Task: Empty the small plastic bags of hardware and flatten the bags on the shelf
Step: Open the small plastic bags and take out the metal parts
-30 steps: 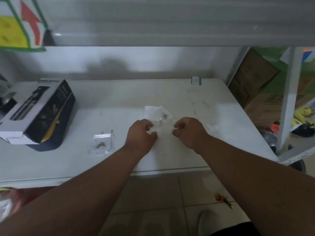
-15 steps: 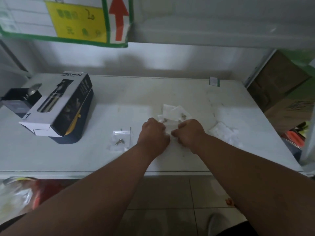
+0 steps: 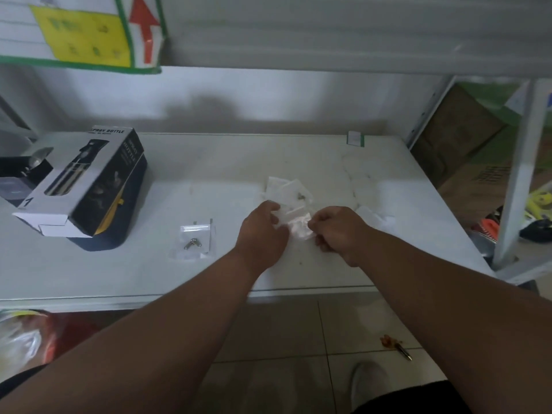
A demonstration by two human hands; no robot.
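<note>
Your left hand [image 3: 263, 231] and right hand [image 3: 337, 231] pinch opposite ends of a small clear crumpled plastic bag [image 3: 295, 227], more bags [image 3: 286, 188] lying just beyond.

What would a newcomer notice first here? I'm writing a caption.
Both hands meet mid-shelf, the left hand and right hand pinching a small clear bag between them. At the left lies a spray bottle box, with a bag holding hardware beside it.
</note>
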